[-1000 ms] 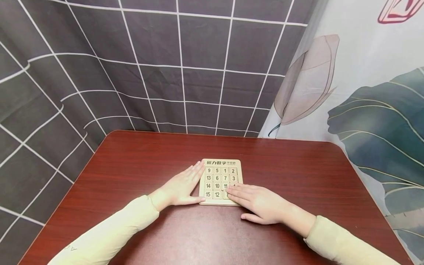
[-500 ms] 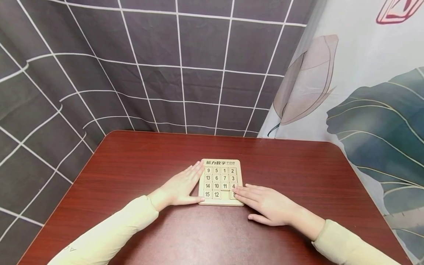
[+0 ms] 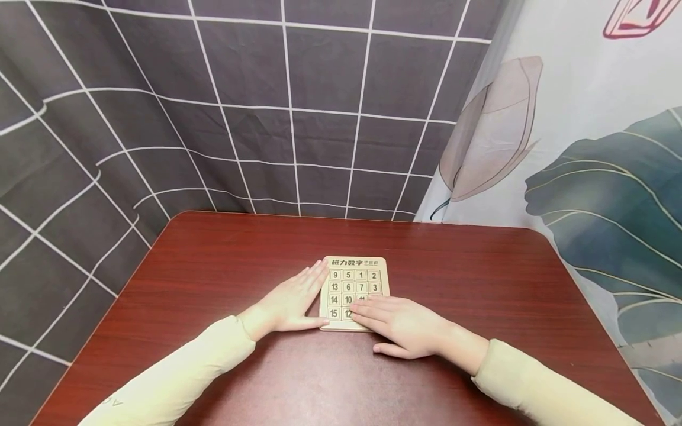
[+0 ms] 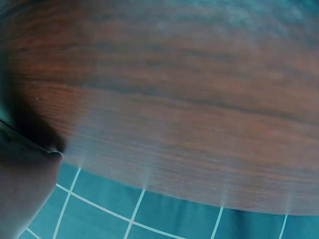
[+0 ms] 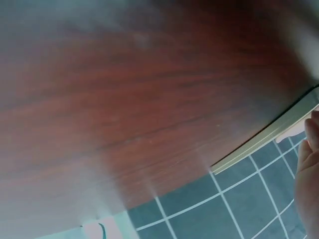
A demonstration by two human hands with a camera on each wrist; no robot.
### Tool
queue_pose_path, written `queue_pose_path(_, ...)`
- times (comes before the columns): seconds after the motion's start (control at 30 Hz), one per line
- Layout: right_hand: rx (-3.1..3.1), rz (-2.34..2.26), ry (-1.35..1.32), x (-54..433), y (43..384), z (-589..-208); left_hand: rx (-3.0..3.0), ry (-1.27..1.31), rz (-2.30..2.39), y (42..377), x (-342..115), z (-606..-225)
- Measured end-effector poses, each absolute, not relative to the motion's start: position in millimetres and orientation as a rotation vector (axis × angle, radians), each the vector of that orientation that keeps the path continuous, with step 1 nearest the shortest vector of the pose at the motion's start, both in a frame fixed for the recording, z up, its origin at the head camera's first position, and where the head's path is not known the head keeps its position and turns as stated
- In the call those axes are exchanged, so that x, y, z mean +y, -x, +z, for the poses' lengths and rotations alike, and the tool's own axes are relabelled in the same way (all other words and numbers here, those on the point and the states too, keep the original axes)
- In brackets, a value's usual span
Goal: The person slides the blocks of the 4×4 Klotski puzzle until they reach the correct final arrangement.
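A pale wooden sliding number puzzle point(image 3: 356, 262) lies flat on the table, with printed characters along its top and rows of numbered tiles below. Along its left edge rests my left hand point(image 3: 290, 300), fingers straight and thumb spread to the lower left corner. My right hand point(image 3: 402, 325) lies over the lower right of the puzzle, straight fingertips touching it beside tile 12 point(image 3: 347, 313). Its fingers hide the lower right tiles. In the right wrist view the puzzle's side edge point(image 5: 264, 134) shows near my fingers point(image 5: 310, 174). The left wrist view catches only a dark part of a hand point(image 4: 25, 184).
The puzzle sits on a reddish-brown wooden table point(image 3: 240, 254) with rounded corners. Behind it hangs a dark grey curtain point(image 3: 325, 136) with a white grid. A white curtain with leaf prints point(image 3: 602, 195) hangs at the right.
My right hand first slid right, with tile 8 moving into the bottom right corner and a gap showing beside tile 12. Then it shifted back left over that gap. My left hand stayed put.
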State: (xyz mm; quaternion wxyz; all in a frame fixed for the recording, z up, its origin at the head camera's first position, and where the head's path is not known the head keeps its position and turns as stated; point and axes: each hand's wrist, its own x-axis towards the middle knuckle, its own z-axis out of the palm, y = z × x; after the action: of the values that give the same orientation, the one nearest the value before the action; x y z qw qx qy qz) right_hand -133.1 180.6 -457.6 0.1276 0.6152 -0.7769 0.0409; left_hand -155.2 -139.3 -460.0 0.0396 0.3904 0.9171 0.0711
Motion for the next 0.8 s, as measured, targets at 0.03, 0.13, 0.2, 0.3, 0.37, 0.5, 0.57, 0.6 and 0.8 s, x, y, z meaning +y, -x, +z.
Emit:
queue_pose_path(0.03,-2.255,0.113,-1.795,179,134,-458,2.811,-1.197,0.217,155,-139,-460)
queue_pose_path(0.13,-2.243,0.106,-1.804,179,134,-458,2.815,-1.196,0.212,155,-139,-461)
queue_pose_path(0.2,-2.251,0.105,-1.798,181,133,-456,2.813,-1.19,0.213,155,-139,-461)
queue_pose_path(0.3,-2.28,0.112,-1.779,187,130,-454,2.809,-1.184,0.216,155,-138,-460)
queue_pose_path(0.37,-2.3,0.114,-1.762,192,128,-454,2.807,-1.185,0.215,155,-139,-461)
queue_pose_path(0.5,-2.312,0.121,-1.735,203,125,-457,2.808,-1.19,0.206,156,-139,-463)
queue_pose_path(0.57,-2.307,0.119,-1.726,206,124,-458,2.81,-1.188,0.198,156,-140,-464)
queue_pose_path(0.6,-2.305,0.12,-1.724,206,124,-458,2.81,-1.186,0.194,156,-140,-464)
queue_pose_path(0.8,-2.289,0.136,-1.737,197,129,-457,2.814,-1.198,0.209,156,-141,-463)
